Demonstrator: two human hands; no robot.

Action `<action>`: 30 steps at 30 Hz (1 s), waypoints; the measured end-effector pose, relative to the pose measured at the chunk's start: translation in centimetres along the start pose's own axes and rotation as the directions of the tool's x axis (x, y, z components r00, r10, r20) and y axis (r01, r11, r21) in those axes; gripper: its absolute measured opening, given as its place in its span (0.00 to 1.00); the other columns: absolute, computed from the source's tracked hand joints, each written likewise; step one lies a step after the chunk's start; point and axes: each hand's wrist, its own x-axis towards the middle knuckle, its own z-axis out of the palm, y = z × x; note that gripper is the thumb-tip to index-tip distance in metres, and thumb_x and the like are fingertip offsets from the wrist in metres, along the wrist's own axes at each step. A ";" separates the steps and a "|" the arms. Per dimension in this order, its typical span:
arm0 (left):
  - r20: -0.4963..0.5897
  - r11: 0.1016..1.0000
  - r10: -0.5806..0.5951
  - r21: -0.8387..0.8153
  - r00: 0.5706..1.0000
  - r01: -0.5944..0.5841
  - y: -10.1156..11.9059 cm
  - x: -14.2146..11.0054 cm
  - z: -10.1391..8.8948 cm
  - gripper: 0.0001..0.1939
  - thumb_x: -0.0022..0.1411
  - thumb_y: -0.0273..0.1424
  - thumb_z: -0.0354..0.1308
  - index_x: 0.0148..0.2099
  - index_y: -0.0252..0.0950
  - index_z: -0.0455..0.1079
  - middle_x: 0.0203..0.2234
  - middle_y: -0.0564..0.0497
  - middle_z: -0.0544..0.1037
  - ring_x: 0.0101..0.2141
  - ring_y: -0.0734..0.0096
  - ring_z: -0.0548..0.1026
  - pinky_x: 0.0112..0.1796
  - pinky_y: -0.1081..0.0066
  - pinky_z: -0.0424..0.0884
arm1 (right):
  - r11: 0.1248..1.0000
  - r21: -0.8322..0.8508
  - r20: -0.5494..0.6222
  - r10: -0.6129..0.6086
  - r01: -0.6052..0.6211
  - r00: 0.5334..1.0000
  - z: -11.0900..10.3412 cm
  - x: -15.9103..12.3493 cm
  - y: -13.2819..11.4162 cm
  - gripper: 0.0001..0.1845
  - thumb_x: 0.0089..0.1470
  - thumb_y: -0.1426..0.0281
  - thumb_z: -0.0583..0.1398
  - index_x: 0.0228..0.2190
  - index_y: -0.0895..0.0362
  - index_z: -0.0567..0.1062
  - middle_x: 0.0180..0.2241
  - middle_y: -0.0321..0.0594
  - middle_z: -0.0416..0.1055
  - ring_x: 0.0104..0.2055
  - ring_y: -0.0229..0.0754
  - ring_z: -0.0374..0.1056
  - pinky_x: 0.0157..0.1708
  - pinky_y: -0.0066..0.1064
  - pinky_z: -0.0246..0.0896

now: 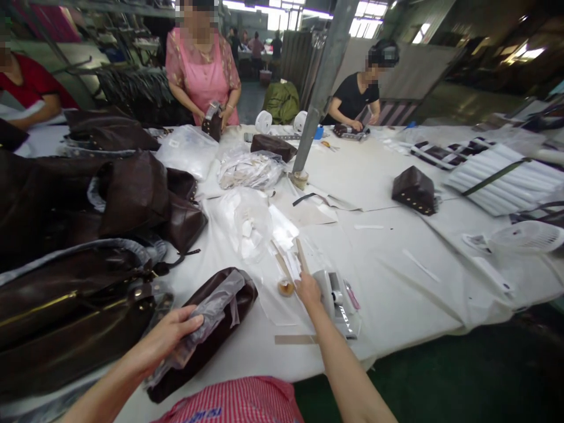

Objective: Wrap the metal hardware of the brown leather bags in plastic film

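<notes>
My left hand is closed, its thumb on top, around the plastic-wrapped handle of a dark brown bag that lies at the table's near edge. My right hand reaches forward to white paper strips and a thin tan strip, touching or just over them. Its fingertips are mostly hidden. Just right of that hand stands a grey tape dispenser, with a pink-handled tool beside it. A small tan roll sits to the left of the hand.
Dark brown bags are heaped on the left. Clear plastic bags lie mid-table near a slanted metal post. A brown bag, wrapped white rolls and a white fan are on the right. Several co-workers stand across the table.
</notes>
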 end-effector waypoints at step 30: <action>-0.048 0.997 -0.025 -0.081 0.999 0.021 0.4 -1.0 1.0 0.27 0.40 0.51 0.66 0.35 0.34 0.73 0.27 0.51 0.76 0.29 0.68 0.70 0.32 0.71 0.63 | 0.929 -0.299 0.123 -0.189 0.218 0.974 0.7 2.2 1.4 0.18 0.61 0.78 0.45 0.39 0.60 0.74 0.40 0.55 0.74 0.42 0.51 0.73 0.38 0.37 0.63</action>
